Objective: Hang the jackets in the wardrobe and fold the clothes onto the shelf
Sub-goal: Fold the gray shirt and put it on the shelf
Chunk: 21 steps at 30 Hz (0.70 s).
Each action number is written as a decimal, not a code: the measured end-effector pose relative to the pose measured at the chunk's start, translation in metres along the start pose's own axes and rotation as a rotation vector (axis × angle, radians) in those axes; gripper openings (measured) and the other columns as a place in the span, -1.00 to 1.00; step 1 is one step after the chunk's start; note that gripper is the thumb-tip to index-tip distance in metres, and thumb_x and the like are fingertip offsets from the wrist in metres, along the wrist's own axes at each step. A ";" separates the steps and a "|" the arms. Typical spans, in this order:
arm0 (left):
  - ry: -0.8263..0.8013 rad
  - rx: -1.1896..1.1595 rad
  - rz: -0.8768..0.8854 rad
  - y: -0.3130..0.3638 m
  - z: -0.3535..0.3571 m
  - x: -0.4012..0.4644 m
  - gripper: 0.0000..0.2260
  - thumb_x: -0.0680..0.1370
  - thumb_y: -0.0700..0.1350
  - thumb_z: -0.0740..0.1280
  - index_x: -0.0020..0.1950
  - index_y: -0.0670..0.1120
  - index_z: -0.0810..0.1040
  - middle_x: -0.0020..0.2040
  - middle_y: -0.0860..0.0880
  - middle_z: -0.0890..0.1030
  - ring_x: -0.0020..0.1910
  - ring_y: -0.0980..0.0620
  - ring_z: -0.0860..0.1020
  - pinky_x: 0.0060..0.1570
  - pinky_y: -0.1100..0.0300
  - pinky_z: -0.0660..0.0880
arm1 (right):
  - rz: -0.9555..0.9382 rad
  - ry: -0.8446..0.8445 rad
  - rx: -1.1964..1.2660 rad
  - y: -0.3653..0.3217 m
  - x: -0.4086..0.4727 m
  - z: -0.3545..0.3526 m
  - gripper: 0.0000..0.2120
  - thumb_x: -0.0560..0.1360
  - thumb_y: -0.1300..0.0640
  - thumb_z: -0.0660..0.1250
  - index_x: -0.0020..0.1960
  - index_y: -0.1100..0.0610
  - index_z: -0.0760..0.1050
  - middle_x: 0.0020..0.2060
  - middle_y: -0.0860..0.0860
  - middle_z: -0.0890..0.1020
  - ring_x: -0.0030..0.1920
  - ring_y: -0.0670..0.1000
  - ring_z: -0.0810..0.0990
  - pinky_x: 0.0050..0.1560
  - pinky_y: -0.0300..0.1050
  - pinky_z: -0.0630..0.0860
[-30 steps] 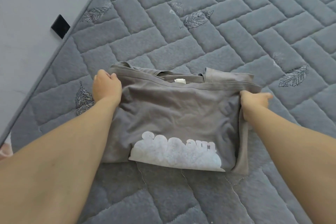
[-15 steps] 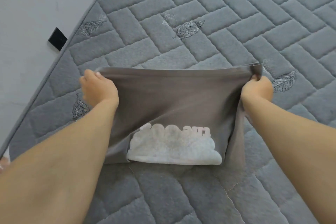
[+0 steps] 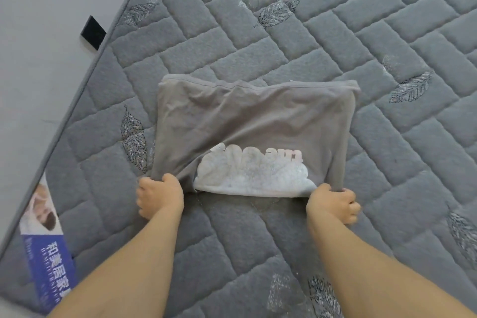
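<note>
On the quilted grey mattress [image 3: 335,33] lies our folded grey T-shirt [image 3: 245,121], a rumpled rectangle whose white print [image 3: 254,175] sits upside down along its near edge. Half a second ago we held its far edge up at both corners; now that edge rests flat and both hands have come to the near corners. Our left hand [image 3: 160,197] and right hand [image 3: 331,205] each curl tightly around a near corner of the shirt, forearms extended.

shirt [image 3: 255,121]: 1 | hands: 2 (left [image 3: 159,197], right [image 3: 331,205]) | mattress [image 3: 335,33]: 1 | label [image 3: 49,248]: 1
</note>
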<state>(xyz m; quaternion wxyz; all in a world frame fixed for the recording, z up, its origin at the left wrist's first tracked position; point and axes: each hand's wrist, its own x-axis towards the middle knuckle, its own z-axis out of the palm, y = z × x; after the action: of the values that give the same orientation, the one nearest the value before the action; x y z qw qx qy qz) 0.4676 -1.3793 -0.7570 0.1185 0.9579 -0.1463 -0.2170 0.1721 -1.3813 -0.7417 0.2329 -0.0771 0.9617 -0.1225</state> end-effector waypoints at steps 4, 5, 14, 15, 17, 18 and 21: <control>-0.034 -0.233 -0.073 0.002 -0.001 -0.002 -0.66 0.61 -0.19 0.11 0.35 -0.25 0.41 0.35 -0.32 0.45 0.30 -0.33 0.44 0.25 -0.05 0.35 | 0.110 -0.023 0.242 0.000 0.006 0.000 -0.69 0.65 0.10 0.09 0.33 0.13 0.44 0.33 0.12 0.43 0.29 0.20 0.39 0.27 0.12 0.32; -0.026 -0.239 -0.049 0.004 -0.002 0.002 -0.67 0.62 -0.20 0.09 0.35 -0.27 0.41 0.35 -0.34 0.45 0.30 -0.33 0.43 0.25 -0.04 0.34 | 0.136 -0.041 0.357 -0.002 0.008 -0.002 -0.68 0.65 0.13 0.08 0.33 0.15 0.45 0.32 0.14 0.45 0.26 0.19 0.43 0.28 0.09 0.35; -0.124 0.050 -0.003 -0.001 -0.016 0.033 -0.58 0.56 -0.21 0.19 0.41 -0.26 0.32 0.42 -0.33 0.36 0.38 -0.34 0.35 0.37 -0.10 0.31 | -0.053 -0.115 0.417 -0.012 0.032 -0.038 -0.59 0.64 -0.14 0.07 0.22 0.16 0.44 0.21 0.10 0.54 0.17 0.17 0.50 0.18 0.01 0.39; -0.145 0.088 -0.031 -0.001 -0.015 0.031 -0.55 0.54 -0.19 0.21 0.43 -0.24 0.30 0.44 -0.30 0.33 0.40 -0.33 0.32 0.40 -0.10 0.28 | -0.136 -0.104 0.263 -0.009 0.033 -0.038 -0.62 0.62 -0.14 0.11 0.18 0.15 0.42 0.19 0.12 0.52 0.17 0.19 0.48 0.22 0.07 0.38; -0.159 0.163 -0.050 0.000 -0.016 0.028 -0.51 0.51 -0.15 0.21 0.44 -0.21 0.28 0.46 -0.25 0.29 0.42 -0.29 0.28 0.44 -0.10 0.23 | -0.240 -0.029 -0.102 0.001 0.037 -0.035 -0.68 0.56 0.02 0.23 0.25 0.13 0.37 0.28 0.16 0.40 0.27 0.22 0.38 0.29 0.13 0.28; -0.146 0.191 -0.027 0.002 -0.017 0.027 -0.50 0.50 -0.12 0.21 0.43 -0.20 0.29 0.46 -0.24 0.29 0.42 -0.27 0.27 0.44 -0.10 0.21 | -0.271 -0.004 -0.239 0.004 0.037 -0.033 -0.63 0.51 0.12 0.25 0.30 0.11 0.33 0.31 0.16 0.33 0.29 0.21 0.32 0.30 0.12 0.22; -0.124 0.182 0.090 0.015 -0.019 0.027 -0.48 0.53 0.05 0.20 0.42 -0.18 0.34 0.43 -0.22 0.33 0.41 -0.25 0.28 0.40 -0.09 0.22 | -0.510 0.014 -0.425 -0.010 0.021 -0.022 -0.44 0.46 0.16 0.22 0.43 0.09 0.19 0.42 0.16 0.18 0.39 0.20 0.19 0.40 0.14 0.09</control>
<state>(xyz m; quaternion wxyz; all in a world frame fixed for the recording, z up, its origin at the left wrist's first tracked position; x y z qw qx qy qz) 0.4961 -1.3991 -0.7463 0.0314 0.9418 -0.2155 -0.2562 0.1439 -1.3911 -0.7290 0.1667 -0.3616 0.9169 0.0260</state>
